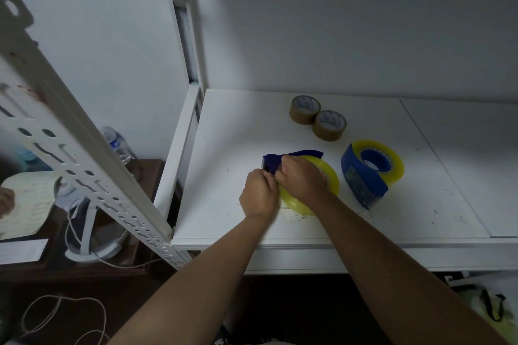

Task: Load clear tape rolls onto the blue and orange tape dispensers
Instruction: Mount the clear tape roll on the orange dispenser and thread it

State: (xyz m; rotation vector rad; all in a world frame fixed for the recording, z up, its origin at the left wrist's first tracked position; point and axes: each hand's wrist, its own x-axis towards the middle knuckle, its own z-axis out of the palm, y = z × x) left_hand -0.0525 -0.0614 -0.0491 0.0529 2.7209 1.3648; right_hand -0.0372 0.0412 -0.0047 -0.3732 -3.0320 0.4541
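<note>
On the shelf [229, 126]: both hands working one blue dispenser [273, 161].
Left hand [259, 194]: fingers curled, pinching dispenser.
Right hand [301, 176]: gripping clear tape roll [332, 180].

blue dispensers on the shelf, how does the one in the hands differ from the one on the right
The dispenser in the hands is gripped at its front end by the left hand and the right hand; the right dispenser stands untouched on the shelf. The hands cover most of the held one; the right one shows fully, blue hub inside its roll. Both are blue and carry a yellowish clear tape roll.
</note>
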